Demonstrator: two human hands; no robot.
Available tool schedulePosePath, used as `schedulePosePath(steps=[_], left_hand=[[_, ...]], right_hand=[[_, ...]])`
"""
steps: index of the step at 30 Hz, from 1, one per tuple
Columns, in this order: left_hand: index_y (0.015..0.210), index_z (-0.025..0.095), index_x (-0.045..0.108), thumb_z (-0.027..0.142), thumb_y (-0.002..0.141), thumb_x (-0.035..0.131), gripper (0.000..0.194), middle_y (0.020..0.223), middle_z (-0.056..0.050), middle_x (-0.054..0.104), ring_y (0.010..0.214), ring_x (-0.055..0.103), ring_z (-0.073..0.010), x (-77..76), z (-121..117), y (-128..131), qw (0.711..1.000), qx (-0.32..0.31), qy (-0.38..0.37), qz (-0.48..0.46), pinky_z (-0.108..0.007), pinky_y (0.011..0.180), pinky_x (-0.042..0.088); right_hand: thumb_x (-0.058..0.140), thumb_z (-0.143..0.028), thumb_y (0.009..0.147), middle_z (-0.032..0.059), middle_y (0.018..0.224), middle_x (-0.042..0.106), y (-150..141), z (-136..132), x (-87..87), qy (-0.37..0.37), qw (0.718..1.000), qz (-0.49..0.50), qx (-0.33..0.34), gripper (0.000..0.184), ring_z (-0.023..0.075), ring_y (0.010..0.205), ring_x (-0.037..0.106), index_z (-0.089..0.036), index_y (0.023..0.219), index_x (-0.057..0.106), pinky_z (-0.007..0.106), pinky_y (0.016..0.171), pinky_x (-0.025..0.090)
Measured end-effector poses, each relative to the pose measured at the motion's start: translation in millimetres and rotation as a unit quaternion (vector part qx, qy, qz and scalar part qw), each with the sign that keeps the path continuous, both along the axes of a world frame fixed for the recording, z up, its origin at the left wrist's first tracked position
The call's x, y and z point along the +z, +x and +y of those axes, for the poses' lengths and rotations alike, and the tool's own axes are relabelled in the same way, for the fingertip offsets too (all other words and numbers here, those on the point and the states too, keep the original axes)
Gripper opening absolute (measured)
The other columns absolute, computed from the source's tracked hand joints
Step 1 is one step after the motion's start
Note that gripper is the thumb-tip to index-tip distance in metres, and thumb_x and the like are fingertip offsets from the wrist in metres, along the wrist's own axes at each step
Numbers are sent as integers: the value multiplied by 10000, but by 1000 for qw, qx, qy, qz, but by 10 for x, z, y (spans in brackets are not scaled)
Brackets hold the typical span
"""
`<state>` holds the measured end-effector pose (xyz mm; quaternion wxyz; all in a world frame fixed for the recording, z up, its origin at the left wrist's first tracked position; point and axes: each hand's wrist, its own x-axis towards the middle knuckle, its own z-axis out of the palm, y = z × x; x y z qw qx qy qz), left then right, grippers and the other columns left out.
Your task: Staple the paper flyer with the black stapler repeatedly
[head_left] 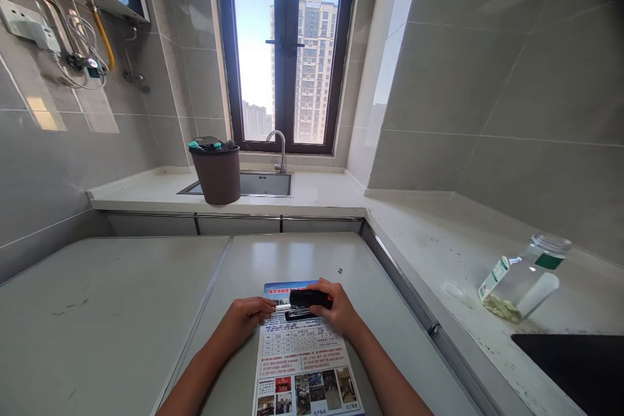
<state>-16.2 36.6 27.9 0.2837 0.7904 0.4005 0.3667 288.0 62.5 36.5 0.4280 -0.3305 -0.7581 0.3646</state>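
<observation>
A black stapler (305, 299) is held over a printed sheet (305, 344) on the pale table. My right hand (336, 305) wraps round its right end, near a small red mark. The stapler's top and base are spread apart, with a shiny metal strip (281, 307) sticking out to the left between them. My left hand (251, 312) is closed at the tip of that strip, fingertips pinched on it. Beyond my right hand, a few small dark bits (340, 271), maybe staples, lie on the table.
A brown bin (217, 175) with a dark liner stands at the sink (268, 184), beside a curved tap (281, 151). On the right counter (414, 221) are a clear jar (524, 279), a round clear lid (454, 289) and a black panel (575, 364). A table seam (199, 318) runs left of the sheet.
</observation>
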Motion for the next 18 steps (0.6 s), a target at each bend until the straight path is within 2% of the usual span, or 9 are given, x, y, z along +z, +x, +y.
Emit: schedulePosePath(steps=[6, 11, 18], left_hand=[[972, 219, 753, 146, 790, 729, 197, 790, 9, 758, 658, 661, -141, -17, -61, 51, 998, 43, -11, 50, -237, 667, 501], [962, 214, 708, 187, 743, 791, 236, 791, 25, 712, 615, 606, -119, -64, -82, 167, 999, 39, 7, 33, -230, 632, 466], [929, 214, 672, 124, 750, 706, 203, 762, 37, 658, 624, 575, -116, -71, -68, 152, 999, 45, 7, 1, -220, 620, 442]], right_hand=[[782, -545, 797, 59, 947, 701, -82, -60, -9, 15, 997, 2, 76, 460, 228, 867, 628, -223, 1124, 757, 347, 808, 480], [766, -554, 815, 56, 960, 707, -228, -131, -45, 25, 995, 3, 95, 459, 236, 891, 639, -238, 1147, 745, 385, 880, 477], [793, -494, 805, 53, 1036, 698, -298, -161, -57, 6, 995, 11, 99, 449, 241, 947, 629, -251, 1174, 716, 372, 870, 475]])
